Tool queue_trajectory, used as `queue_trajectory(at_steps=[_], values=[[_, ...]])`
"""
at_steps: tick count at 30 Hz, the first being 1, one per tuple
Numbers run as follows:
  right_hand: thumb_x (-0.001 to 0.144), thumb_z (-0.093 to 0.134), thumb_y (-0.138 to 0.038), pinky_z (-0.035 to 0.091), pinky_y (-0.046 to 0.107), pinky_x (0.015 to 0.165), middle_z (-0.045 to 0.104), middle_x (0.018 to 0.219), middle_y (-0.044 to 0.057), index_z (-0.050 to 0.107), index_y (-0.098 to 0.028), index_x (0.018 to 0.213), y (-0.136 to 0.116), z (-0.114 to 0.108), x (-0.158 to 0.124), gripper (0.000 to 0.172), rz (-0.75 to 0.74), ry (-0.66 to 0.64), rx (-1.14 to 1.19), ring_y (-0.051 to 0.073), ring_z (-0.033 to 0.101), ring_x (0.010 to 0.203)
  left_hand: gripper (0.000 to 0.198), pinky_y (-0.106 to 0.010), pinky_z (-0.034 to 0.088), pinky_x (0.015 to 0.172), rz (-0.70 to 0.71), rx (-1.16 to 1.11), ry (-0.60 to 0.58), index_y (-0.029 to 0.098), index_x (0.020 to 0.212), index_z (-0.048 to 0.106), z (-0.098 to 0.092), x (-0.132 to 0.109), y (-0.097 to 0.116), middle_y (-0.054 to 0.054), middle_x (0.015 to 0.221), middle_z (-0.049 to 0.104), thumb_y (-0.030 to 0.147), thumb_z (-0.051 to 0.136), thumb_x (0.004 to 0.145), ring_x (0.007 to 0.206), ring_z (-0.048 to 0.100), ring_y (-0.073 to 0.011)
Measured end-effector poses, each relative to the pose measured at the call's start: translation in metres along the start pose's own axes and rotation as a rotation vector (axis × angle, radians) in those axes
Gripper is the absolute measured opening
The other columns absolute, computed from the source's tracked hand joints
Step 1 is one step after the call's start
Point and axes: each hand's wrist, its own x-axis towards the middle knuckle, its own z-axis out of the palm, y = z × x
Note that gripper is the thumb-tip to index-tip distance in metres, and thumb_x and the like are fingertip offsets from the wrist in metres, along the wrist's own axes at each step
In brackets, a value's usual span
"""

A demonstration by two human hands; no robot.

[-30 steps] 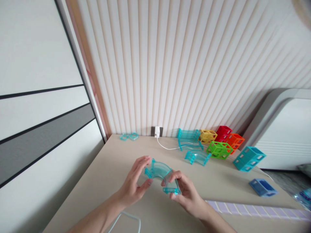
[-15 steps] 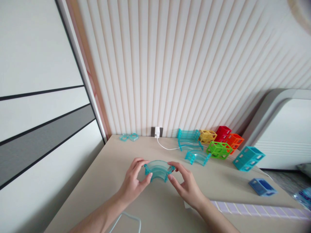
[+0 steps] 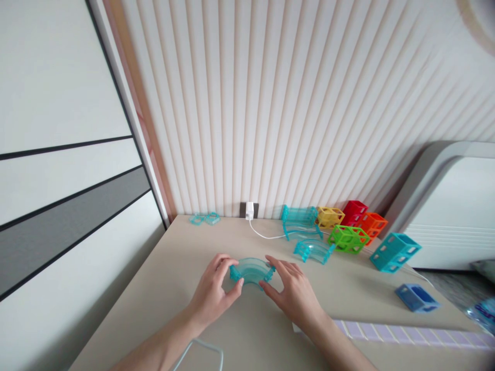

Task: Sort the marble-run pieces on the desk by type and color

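Observation:
A curved piece of translucent teal track is between my two hands, low over the front middle of the table or resting on it; I cannot tell which. My left hand pinches its left end, fingers on the far side and thumb at the near edge. On the other end, my right hand has its thumb in front and its fingers behind. Farther right lies a similar curved teal track piece, with straight-looking teal track pieces behind it by the wall.
Yellow, red, orange, green, teal and blue open-frame blocks stand on the right. A lilac striped strip lies in front. A white charger trails a cable. Small teal parts sit at back left.
The curved track piece has tipped flatter, and the two pieces of its rim look closer together. My right hand has shifted slightly left and its thumb sits nearer the middle.

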Motion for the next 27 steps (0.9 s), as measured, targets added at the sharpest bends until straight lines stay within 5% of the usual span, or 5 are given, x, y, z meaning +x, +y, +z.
queue_trajectory(at_steps=[18,27], values=[[0.089,0.073,-0.039,0.058,0.046,0.093,0.075,0.120,0.014,0.060,-0.019,0.135,0.001,0.005,-0.001,0.052,0.079,-0.113,-0.027,0.031,0.073,0.107,0.031,-0.042,0.056,0.090,-0.032,0.034,-0.057,0.024,0.113,0.057,0.003,-0.001,-0.003,-0.008,0.108,0.062,0.024,0.068,0.084,0.103,0.065,-0.0262],[0.089,0.071,-0.039,0.059,0.041,0.086,0.078,0.110,0.010,0.060,-0.023,0.135,0.002,0.006,-0.002,0.050,0.054,-0.058,-0.039,0.028,0.076,0.097,0.037,-0.042,0.059,0.085,-0.090,0.018,-0.032,0.025,0.115,0.057,0.011,-0.005,-0.003,-0.007,0.105,0.068,0.020,0.069,0.081,0.097,0.069,-0.0261]])
